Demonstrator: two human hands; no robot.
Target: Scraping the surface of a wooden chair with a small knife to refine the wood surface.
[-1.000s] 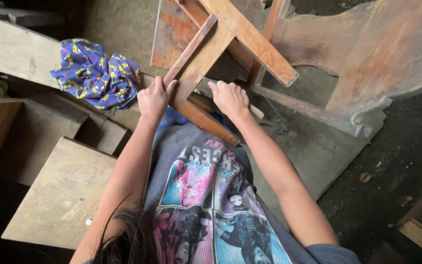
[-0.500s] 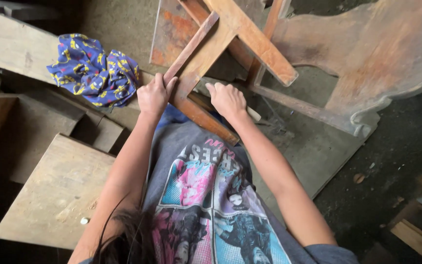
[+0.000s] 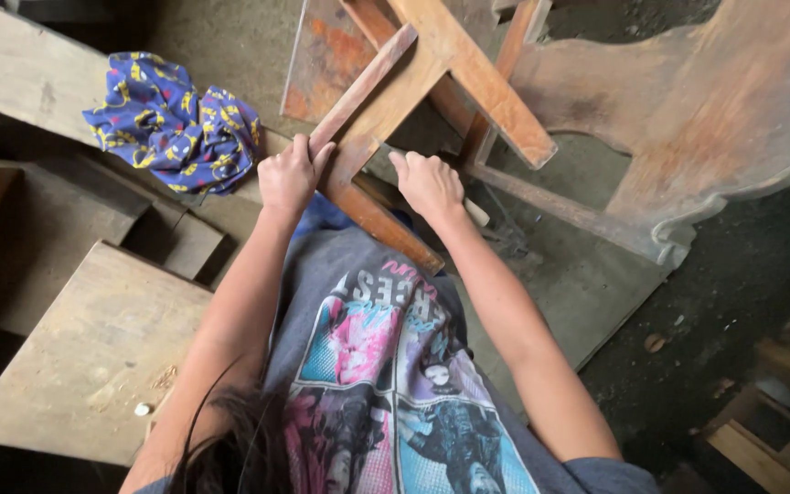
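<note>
A reddish-brown wooden frame of crossed slats lies tilted in front of me, one end resting against my lap. My left hand grips the lower end of a thin slat of that frame. To its right, my right hand is closed around something pale, a small stick-like end poking out beside the wrist. That hand presses against the frame's wide board. I wear a grey printed T-shirt.
A crumpled blue cloth with yellow print lies on a plank at the left. A worn wooden board sits at lower left. A large curved wooden panel fills the upper right. Wooden pieces lie on the dark floor.
Both hands stay on the frame in nearly the same place. The view has shifted slightly.
</note>
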